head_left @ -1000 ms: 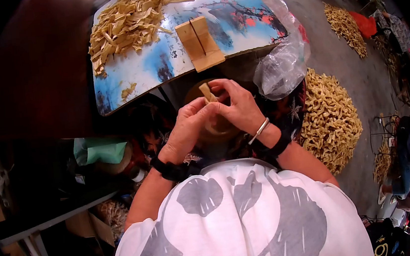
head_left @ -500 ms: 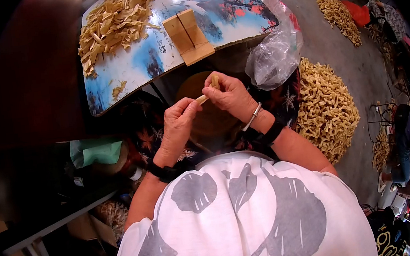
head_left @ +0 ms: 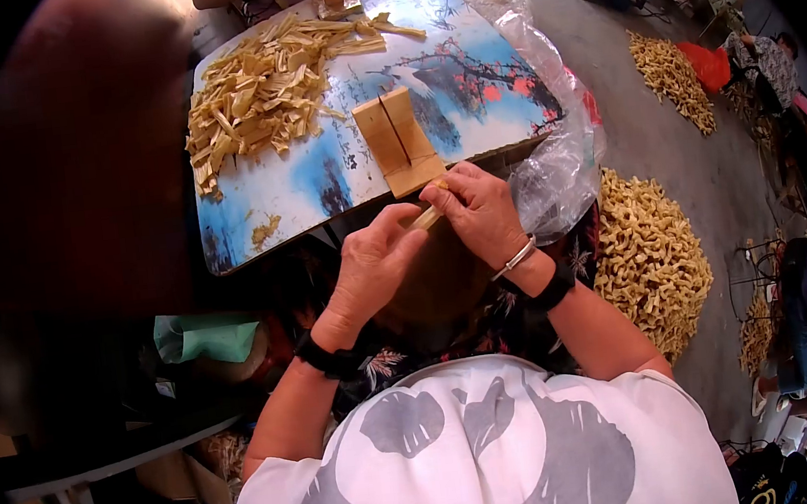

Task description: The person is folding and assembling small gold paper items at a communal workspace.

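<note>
Both my hands meet just below the near edge of the painted table [head_left: 317, 177]. My left hand [head_left: 371, 265] is curled, thumb and fingers pinching one end of a pale strip [head_left: 426, 217]; my right hand [head_left: 478, 213] is closed over the other end, so the strip sits between the two, held in the air above a round brown bowl [head_left: 437, 288] in my lap. Most of the strip is hidden by my fingers, and I cannot tell whether it is bent or straight.

Just beyond my right hand a slotted wooden block [head_left: 399, 141] stands on the table edge. Farther back on the left lies a loose pile of strips [head_left: 254, 95]. A clear plastic bag [head_left: 562, 166] hangs off the table's right corner, close to my right wrist with its silver bangle [head_left: 519, 256]. On the floor to my right is a heap of folded pieces [head_left: 650, 256], and a green cloth [head_left: 204, 337] lies down to my left
</note>
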